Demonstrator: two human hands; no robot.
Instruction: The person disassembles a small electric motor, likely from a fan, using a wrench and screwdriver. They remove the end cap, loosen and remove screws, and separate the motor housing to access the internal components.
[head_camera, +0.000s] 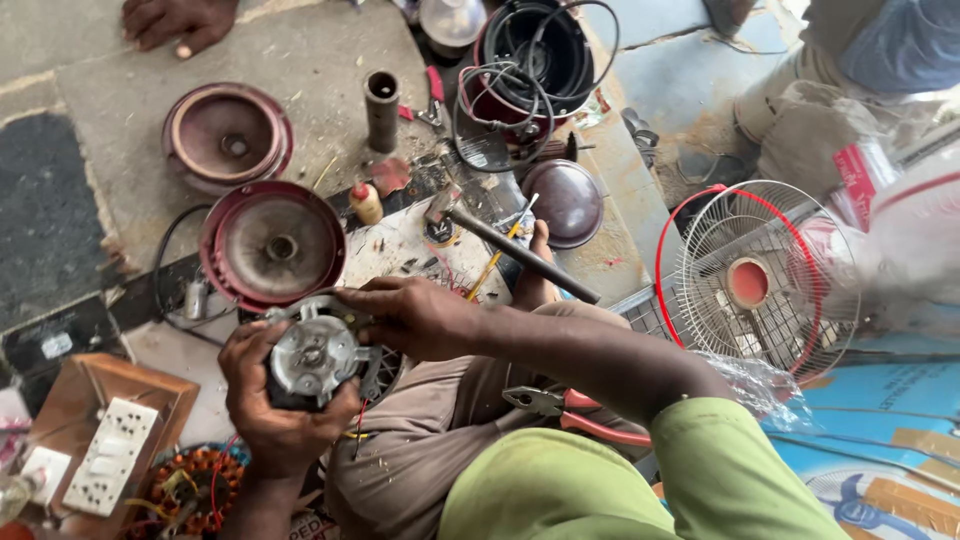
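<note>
My left hand (270, 400) grips a small grey metal fan motor (312, 355) from below, its shaft end facing up. My right hand (415, 315) lies across the motor's top right side, fingers pressed on its housing. Both hands are over my lap, where red-handled pliers (570, 410) rest on my thigh. A hammer (520, 250) lies on the ground just beyond my right hand, beside a yellow screwdriver (490, 265).
Two maroon round motor covers (270, 240) (228, 135) lie ahead on the concrete. A metal tube (381, 108), a coil of black wire in a pot (530, 60), a fan guard (765, 280), a copper-wound stator (195, 490) and a switchboard (110, 455) surround me. Another person's hand (175, 20) rests top left.
</note>
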